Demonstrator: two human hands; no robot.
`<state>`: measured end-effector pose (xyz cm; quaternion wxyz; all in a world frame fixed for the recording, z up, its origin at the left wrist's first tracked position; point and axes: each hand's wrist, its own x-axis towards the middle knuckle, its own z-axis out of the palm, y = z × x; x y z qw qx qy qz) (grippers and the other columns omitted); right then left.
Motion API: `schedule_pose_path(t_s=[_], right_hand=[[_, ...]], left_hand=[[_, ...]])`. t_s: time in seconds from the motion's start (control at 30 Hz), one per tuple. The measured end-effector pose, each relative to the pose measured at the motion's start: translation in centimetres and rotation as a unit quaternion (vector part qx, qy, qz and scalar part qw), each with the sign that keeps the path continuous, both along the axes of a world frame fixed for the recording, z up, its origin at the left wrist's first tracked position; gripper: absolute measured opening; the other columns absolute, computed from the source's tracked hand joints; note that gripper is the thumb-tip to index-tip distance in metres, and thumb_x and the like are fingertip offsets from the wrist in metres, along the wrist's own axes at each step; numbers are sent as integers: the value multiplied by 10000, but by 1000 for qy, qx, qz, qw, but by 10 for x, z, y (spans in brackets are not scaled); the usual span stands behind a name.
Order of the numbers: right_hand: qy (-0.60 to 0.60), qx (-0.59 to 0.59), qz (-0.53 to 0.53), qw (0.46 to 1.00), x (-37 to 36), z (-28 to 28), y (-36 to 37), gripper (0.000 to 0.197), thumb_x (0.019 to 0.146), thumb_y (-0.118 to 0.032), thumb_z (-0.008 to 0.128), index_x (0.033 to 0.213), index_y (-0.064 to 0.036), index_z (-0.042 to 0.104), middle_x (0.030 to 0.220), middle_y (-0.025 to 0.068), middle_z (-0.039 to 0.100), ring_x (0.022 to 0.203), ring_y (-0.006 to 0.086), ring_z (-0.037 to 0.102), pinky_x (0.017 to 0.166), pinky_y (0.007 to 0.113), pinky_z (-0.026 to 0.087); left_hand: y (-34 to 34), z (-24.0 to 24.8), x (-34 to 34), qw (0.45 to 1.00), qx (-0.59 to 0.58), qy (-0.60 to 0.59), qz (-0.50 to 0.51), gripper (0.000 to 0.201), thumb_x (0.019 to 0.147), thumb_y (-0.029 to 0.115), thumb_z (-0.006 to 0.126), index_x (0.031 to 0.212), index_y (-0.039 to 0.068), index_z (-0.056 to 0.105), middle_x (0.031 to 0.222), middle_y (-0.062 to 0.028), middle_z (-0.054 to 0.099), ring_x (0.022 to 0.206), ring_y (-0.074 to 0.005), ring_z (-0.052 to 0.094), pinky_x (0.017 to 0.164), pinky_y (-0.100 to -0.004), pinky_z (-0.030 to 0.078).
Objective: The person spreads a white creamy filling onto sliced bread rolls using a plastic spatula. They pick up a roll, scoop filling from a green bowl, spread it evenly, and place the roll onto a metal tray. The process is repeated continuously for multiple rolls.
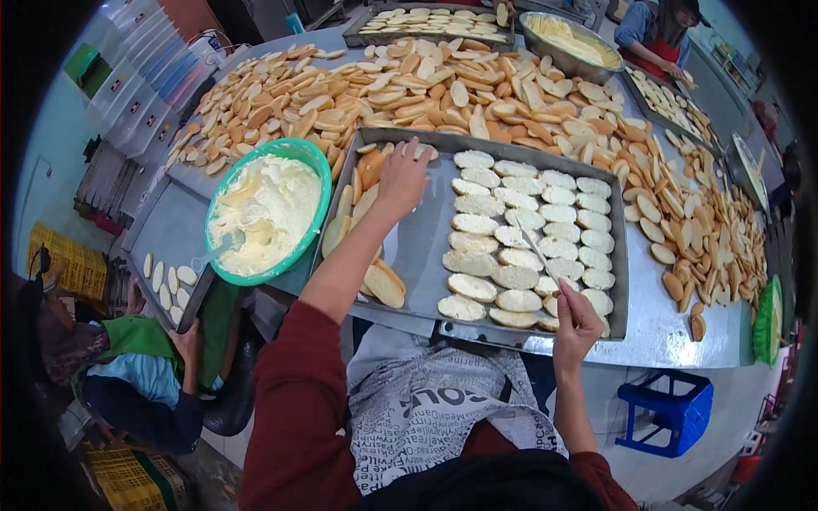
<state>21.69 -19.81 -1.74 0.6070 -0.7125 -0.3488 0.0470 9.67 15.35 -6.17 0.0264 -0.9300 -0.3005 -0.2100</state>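
Right hand point(577, 330) grips a thin silver metal spreader point(537, 249), best held flat above cream-topped oval bread slices point(480, 205) rowed in the grey rectangular metal tray point(429, 243). Farther, left hand point(404, 177) meets a pale oval piece point(429, 152); cannot tell whether grasped.

a slim, pale spreader point(537, 252) is held slantwise over cream-coated bread slices point(479, 205), which are laid in four near-to-far columns on the right of a metal tray point(621, 264); golden-crusted slices point(385, 284) are piled loosely at its left.
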Motion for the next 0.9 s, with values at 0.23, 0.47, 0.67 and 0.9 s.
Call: schedule_pose_path(t_s=[0.23, 0.47, 0.67, 0.9], right_hand=[[4, -2, -17, 1000, 6, -5, -8, 221, 854, 22, 618, 1058, -16, 695, 848, 79, 678, 758, 104, 607, 673, 212, 460], [21, -11, -6, 1000, 5, -4, -1, 209, 860, 15, 617, 1052, -16, 696, 851, 76, 679, 769, 107, 615, 689, 218, 471], [24, 9, 27, 999, -1, -3, 8, 211, 865, 9, 616, 1059, -19, 693, 868, 77, 683, 779, 105, 621, 695, 218, 483], [56, -6, 66, 996, -4, 16, 52, 258, 897, -2, 569, 1138, -18, 656, 853, 56, 673, 729, 72, 565, 668, 200, 441]], left_hand=[[29, -31, 4, 995, 2, 102, 0, 440, 798, 217, 668, 1207, 152, 520, 1244, -120, 476, 1222, -335, 413, 970, -498, 373], [5, -21, -42, 978, 119, 171, 31, 234, 821, 159, 600, 1054, 153, 580, 1055, -75, 561, 1128, -310, 480, 970, -452, 370], [14, -8, -49, 995, 82, 10, 63, 188, 856, 127, 549, 1039, 110, 587, 1038, -86, 586, 1012, -268, 558, 964, -455, 369], [-9, 17, -45, 832, -248, -485, 107, 247, 952, 214, 488, 1146, 64, 512, 1048, -103, 577, 954, -250, 572, 923, -407, 400]])
